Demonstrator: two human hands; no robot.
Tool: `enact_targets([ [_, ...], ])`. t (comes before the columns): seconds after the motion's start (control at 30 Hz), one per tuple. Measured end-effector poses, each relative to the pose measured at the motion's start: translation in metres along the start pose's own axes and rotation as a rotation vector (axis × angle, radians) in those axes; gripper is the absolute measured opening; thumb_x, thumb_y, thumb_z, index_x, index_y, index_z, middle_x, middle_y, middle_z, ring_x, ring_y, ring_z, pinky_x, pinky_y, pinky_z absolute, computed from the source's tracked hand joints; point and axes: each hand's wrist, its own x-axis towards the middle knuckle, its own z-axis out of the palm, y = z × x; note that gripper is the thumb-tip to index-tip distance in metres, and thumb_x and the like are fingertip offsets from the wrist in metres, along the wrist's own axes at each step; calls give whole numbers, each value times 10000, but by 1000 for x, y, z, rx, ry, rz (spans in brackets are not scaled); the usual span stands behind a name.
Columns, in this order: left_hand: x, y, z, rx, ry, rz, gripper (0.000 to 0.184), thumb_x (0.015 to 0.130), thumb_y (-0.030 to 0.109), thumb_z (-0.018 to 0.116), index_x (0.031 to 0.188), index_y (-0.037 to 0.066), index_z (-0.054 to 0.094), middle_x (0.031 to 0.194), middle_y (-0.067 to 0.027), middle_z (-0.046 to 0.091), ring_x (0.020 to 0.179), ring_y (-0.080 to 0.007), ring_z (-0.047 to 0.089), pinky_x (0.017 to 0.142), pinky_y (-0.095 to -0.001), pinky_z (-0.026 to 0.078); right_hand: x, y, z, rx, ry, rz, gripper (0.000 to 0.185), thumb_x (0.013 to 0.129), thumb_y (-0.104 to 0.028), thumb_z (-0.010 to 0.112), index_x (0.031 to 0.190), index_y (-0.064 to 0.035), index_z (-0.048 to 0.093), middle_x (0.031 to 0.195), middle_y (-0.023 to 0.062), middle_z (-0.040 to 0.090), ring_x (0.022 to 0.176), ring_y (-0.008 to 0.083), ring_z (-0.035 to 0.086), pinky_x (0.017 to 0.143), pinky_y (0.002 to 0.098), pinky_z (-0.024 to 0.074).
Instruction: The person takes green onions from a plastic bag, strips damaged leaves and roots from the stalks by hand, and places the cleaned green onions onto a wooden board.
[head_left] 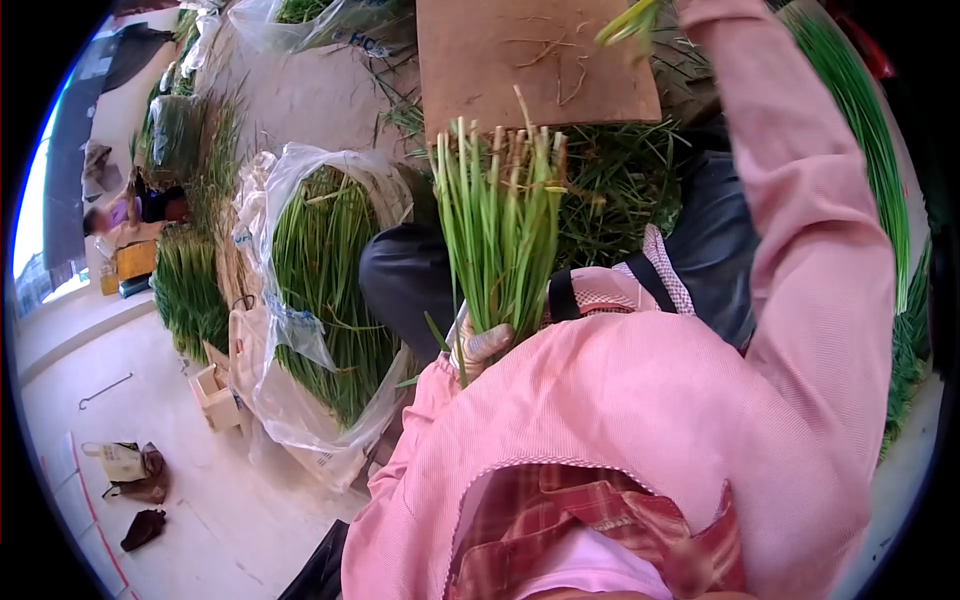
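My left hand (482, 345), in a pale glove, is closed around a thick bundle of long green stalks (500, 220). Their pale and brownish cut ends point away from me, spread just short of a brown board (540, 65). Thin brown stem scraps lie on that board. My right arm (800, 180), in a pink sleeve, reaches forward past the board's right side. The hand at its end lies beyond the top edge of the view. Close to that cuff a few yellow-green stalks (630, 22) show, blurred; what holds them is hidden.
Clear plastic bags (300, 330) full of long green leaves stand at my left. Loose green trimmings (615, 190) lie under the board. More long greens (860, 130) are piled at the far right. Another person (130, 215) sits far left, near a small wooden box (215, 397).
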Motion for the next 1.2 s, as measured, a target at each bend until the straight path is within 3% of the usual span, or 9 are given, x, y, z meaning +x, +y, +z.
enact_targets([
  [0.2,5,5,7,-52,-39,37,655,649,64,699,1214,46,367,1166,-123,467,1076,-251,460,940,-375,353,-93,11,-41,-336,-336,246,268,746,-340,575,798,-82,525,609,29,499,431,138,430,375,280,343],
  [0.27,10,3,7,-51,-52,48,635,662,39,684,1213,50,371,1166,-120,467,1079,-246,458,942,-373,351,-149,56,-31,-620,-745,484,437,747,-443,533,960,-61,546,631,24,491,486,125,437,385,263,350],
  [0.37,10,-5,-15,-11,-75,-17,584,687,-14,646,1206,64,389,1168,-108,467,1080,-234,457,939,-374,354,-207,110,-4,-350,-816,22,494,743,-321,603,1123,-31,479,819,62,552,535,128,498,438,261,400],
  [0.63,5,-18,-14,67,22,126,619,679,203,698,1178,-1,394,1116,-150,498,1014,-244,506,886,-378,406,-191,100,-11,-565,-870,333,293,712,-75,609,985,0,535,743,27,566,680,95,490,629,230,420],
  [0.7,4,-20,-19,47,23,134,628,681,208,695,1186,-1,386,1127,-153,491,1022,-251,501,892,-380,401,-180,118,-15,-632,-860,-51,288,696,-28,598,976,1,536,741,31,563,668,87,485,633,233,424],
  [0.9,-2,-18,-16,32,50,171,637,683,197,689,1199,-3,374,1138,-154,483,1045,-270,486,910,-381,383,-97,72,-25,-335,-601,-256,362,711,-15,559,1071,-32,524,895,31,583,771,108,515,680,257,448],
  [0.97,-6,-14,-5,20,36,140,633,676,192,693,1195,6,383,1120,-143,496,1050,-258,483,908,-374,383,-38,58,-48,-487,-40,-780,198,728,-214,575,844,-61,529,684,63,534,523,176,503,468,311,426],
  [1.13,-9,-9,-16,-24,4,90,566,684,60,671,1185,37,408,1136,-125,489,1051,-229,482,898,-356,391,-54,-35,-81,88,-436,-78,129,735,-89,525,850,-35,546,698,95,572,567,200,540,527,294,441],
  [1.2,-3,-9,-16,57,36,133,550,693,26,652,1188,61,413,1143,-115,488,1048,-227,485,899,-358,393,-97,-4,-68,-131,-314,192,286,737,-328,569,888,-85,569,725,35,555,634,153,525,607,280,438],
])
